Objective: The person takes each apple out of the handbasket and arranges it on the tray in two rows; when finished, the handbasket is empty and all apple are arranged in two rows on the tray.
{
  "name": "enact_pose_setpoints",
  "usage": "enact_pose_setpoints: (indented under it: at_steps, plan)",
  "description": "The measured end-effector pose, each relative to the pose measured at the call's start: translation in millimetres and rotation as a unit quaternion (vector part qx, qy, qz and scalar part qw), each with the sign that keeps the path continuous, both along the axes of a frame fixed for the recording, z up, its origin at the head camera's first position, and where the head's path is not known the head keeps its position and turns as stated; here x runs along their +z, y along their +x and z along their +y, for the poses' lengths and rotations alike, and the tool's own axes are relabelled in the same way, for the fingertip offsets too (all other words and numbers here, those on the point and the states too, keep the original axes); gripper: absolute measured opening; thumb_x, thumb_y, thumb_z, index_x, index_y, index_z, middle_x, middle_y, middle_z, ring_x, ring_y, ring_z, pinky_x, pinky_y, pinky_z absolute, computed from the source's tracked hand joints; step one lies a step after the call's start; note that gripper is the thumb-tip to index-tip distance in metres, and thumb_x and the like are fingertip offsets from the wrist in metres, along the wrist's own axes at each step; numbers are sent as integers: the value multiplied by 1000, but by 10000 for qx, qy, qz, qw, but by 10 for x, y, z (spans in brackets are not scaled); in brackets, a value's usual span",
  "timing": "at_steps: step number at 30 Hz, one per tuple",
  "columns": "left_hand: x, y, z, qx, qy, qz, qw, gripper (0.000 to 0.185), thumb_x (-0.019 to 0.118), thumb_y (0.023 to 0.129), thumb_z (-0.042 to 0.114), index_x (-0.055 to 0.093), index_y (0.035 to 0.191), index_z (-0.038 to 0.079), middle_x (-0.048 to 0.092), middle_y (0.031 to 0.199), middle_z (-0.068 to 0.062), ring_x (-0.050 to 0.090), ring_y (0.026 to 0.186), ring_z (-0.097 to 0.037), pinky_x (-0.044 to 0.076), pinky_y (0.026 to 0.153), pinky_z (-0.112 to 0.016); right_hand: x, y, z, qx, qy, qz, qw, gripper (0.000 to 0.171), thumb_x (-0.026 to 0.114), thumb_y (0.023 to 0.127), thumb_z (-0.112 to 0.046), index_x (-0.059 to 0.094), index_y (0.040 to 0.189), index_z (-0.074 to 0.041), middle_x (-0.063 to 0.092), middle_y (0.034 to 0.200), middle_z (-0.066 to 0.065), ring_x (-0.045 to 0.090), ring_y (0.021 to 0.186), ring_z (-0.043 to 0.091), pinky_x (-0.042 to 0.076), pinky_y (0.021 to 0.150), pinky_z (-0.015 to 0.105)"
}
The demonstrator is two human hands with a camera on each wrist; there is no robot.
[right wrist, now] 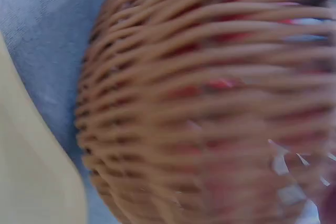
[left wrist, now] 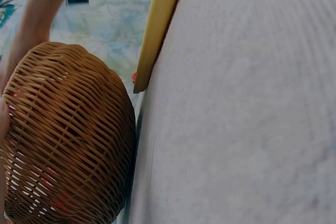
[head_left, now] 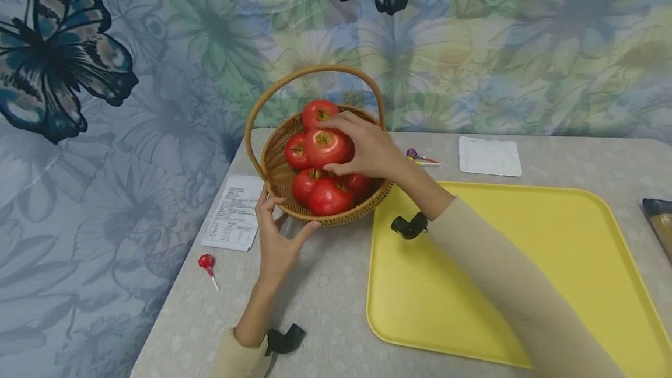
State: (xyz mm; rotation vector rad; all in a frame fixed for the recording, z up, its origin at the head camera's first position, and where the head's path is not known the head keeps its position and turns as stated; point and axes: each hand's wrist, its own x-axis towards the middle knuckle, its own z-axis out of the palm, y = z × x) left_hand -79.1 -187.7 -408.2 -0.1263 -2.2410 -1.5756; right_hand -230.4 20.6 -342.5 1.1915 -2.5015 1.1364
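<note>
A woven wicker basket [head_left: 273, 162] with a hoop handle stands on the grey table and holds several red tomatoes. My right hand [head_left: 362, 147] reaches into it, fingers curled round the top tomato [head_left: 325, 146]. My left hand [head_left: 278, 232] grips the basket's near rim between thumb and fingers. The basket's woven wall [left wrist: 68, 140] fills the left wrist view, with red showing through the gaps. In the right wrist view the basket wall [right wrist: 210, 103] is blurred and very close.
A large yellow tray [head_left: 525, 261] lies to the right of the basket. A printed paper sheet [head_left: 233, 212] and a red lollipop [head_left: 206, 262] lie to the left. A white packet [head_left: 489, 156] and a small wrapped sweet [head_left: 420, 158] lie behind the tray. A dark object [head_left: 660, 220] sits at the right edge.
</note>
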Motion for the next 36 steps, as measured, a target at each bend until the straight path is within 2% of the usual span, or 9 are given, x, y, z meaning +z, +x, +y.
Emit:
enact_pose_setpoints:
  at_steps: [4,7,12,14,16,20,23,28,36]
  plan:
    - [-19,16,-15,2,-9,31,10000,69,82,74,-3,36,123,-13,8,159,-25,18,147,-39,39,106,-61,112,205,343,96,-578,284,9979,69,85,74,-31,56,135,-15,53,136,6,52,125,22,53,94,41]
    - [-17,21,-17,-23,-37,122,9999,69,82,73,-4,35,123,-14,7,158,-27,18,147,-41,39,105,-62,136,373,685,30,-713,573,9958,71,89,69,-24,58,133,-13,56,134,6,53,125,22,54,90,40]
    - [7,19,-16,-4,-80,211,9997,68,81,73,-5,34,121,-13,8,158,-28,19,146,-43,39,103,-62,-42,582,1196,-281,-480,782,9954,77,92,62,-14,59,131,-11,58,131,7,54,121,21,51,92,26]
    - [16,15,-16,-4,-85,213,9997,68,81,73,-5,34,122,-13,8,158,-28,19,146,-43,39,103,-62,-186,634,1329,-310,-371,581,9971,78,92,62,-13,58,131,-11,59,130,6,55,118,19,51,90,20]
    - [21,12,-16,-26,-79,214,9997,68,81,74,-6,34,122,-13,7,158,-28,19,146,-44,39,104,-62,-347,674,1416,-237,-282,192,9991,77,92,63,-13,57,132,-12,59,130,5,55,118,17,52,87,19]
    - [14,11,-14,-50,-78,213,9997,68,81,74,-6,34,122,-13,7,157,-28,20,145,-44,39,103,-63,-648,721,1471,-8,-96,-774,9970,72,90,70,-18,55,133,-15,58,131,2,55,117,14,57,85,32]
    - [-1,12,-12,-48,-97,218,9997,68,81,73,-6,34,122,-14,7,157,-29,20,145,-45,39,103,-64,-814,732,1462,50,46,-1134,9935,69,89,71,-22,56,131,-15,58,130,1,55,115,14,57,87,36]
    - [-17,12,-3,-63,-142,220,9996,68,81,73,-6,34,122,-14,7,157,-29,20,145,-45,39,102,-65,-926,739,1449,100,95,-1209,9926,68,90,70,-20,57,129,-13,60,127,1,57,113,16,56,88,35]
    - [-15,-1,14,-81,-159,199,9996,68,81,73,-6,34,122,-14,7,157,-29,20,145,-45,39,103,-64,-905,753,1437,232,390,-1302,9905,66,87,74,-22,54,131,-13,57,129,2,56,116,19,55,91,40]
